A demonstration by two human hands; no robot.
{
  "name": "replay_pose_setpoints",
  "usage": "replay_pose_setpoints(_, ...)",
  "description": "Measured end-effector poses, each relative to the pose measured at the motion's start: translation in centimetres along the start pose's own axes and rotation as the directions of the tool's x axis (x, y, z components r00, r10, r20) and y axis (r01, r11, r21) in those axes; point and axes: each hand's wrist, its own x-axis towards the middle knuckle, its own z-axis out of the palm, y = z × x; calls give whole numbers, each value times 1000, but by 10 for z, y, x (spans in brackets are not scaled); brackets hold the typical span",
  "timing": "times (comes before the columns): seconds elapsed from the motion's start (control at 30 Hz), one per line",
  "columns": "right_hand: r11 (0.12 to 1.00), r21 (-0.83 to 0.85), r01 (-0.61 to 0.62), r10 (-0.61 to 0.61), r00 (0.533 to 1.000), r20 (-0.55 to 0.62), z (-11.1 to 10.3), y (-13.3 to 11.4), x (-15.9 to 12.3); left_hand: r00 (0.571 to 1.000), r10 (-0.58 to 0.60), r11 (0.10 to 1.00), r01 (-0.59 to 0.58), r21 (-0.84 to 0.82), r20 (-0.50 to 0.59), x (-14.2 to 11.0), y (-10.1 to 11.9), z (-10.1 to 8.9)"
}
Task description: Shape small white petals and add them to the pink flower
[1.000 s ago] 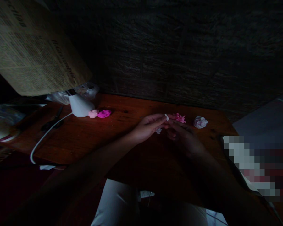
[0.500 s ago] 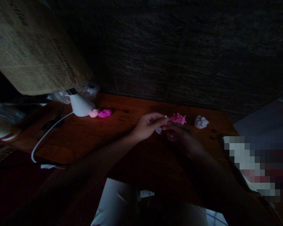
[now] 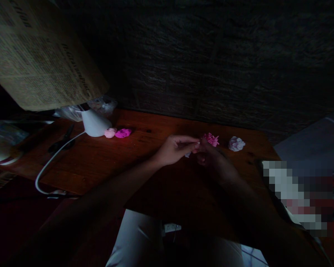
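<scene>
Over the wooden table, my left hand (image 3: 171,150) and my right hand (image 3: 215,157) meet at the fingertips. Both are closed in a pinch around a small white piece (image 3: 198,142), mostly hidden by the fingers. Under my left fingertips shows part of a whitish ruffled piece (image 3: 187,154); whether I touch it, I cannot tell. Just behind my right fingers sits a pink ruffled flower (image 3: 211,139). Farther right on the table is a white ruffled flower (image 3: 236,144).
Left on the table (image 3: 144,128) stand a lamp with a white base (image 3: 96,124) and newsprint shade (image 3: 52,66), beside a pale pink lump (image 3: 110,132) and a magenta lump (image 3: 123,133). Dark scissors (image 3: 61,144) lie near the white cord (image 3: 43,168). A brick wall (image 3: 183,66) rises behind.
My fingertips have closed in nearer each other, and less of the white piece and the whitish ruffled piece shows. The view has shifted very slightly.
</scene>
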Motion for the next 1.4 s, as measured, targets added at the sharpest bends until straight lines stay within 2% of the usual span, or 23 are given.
replay_pose_setpoints(0.13,997,-63,41,-39,998,41,1,2,-1,995,-4,999,0,38,104,-3,2,2)
replay_pose_setpoints(0.23,997,-59,45,-42,998,44,3,1,-2,996,-10,1000,10,7,92,-2,2,2)
replay_pose_setpoints(0.43,999,19,-28,27,998,61,0,-1,-2,998,-28,996,32,-81,49,-1,2,2)
replay_pose_setpoints(0.63,995,42,-92,87,988,125,-5,-5,-3,999,19,997,-16,-77,42,-2,5,4)
replay_pose_setpoints(0.9,999,33,-24,20,993,113,-4,-5,-1,997,-22,989,32,-146,72,-2,5,3)
replay_pose_setpoints(1.03,997,67,-45,39,996,76,-3,-6,-2,996,-22,988,35,-153,82,-3,8,4)
replay_pose_setpoints(1.27,998,55,-7,0,993,118,-3,-7,-2,992,-30,977,54,-208,119,-1,10,2)
replay_pose_setpoints(1.4,994,104,-30,16,991,132,0,-8,-3,990,-52,965,84,-248,134,0,11,1)
